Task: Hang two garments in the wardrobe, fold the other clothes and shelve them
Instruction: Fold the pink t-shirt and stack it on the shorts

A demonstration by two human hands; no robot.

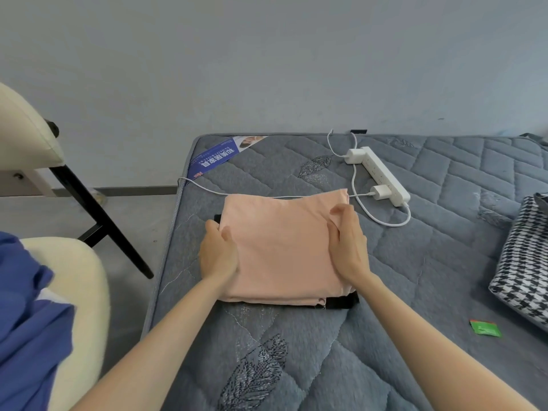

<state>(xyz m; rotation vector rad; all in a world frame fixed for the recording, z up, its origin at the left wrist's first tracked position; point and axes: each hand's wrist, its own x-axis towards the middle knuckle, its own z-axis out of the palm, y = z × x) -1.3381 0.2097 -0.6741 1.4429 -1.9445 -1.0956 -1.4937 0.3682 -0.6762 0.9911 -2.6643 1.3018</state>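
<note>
**Two hands on a folded garment on a mattress**

Head view. A folded pink garment (281,247) lies flat near the left edge of a grey quilted mattress (415,262), on top of a black garment (341,301) whose corners show at the near right and far left. The left hand (219,250) holds the stack's left edge: the thumb lies on top of the pink cloth and the fingers (212,226) curl down over the edge, their tips hidden. The right hand (347,241) rests palm-down on the right part of the pink cloth, with its fingers (341,210) close together, lightly bent and pressing on the fabric, gripping nothing. Behind the stack lies a white power strip (382,176) with two chargers plugged in and a white cable (382,221) looping beside it. At the right edge sits a houndstooth item (522,262), with a green packet (484,327) near it. A blue garment (23,307) lies on a cream chair (86,292) to the left of the mattress.
</note>
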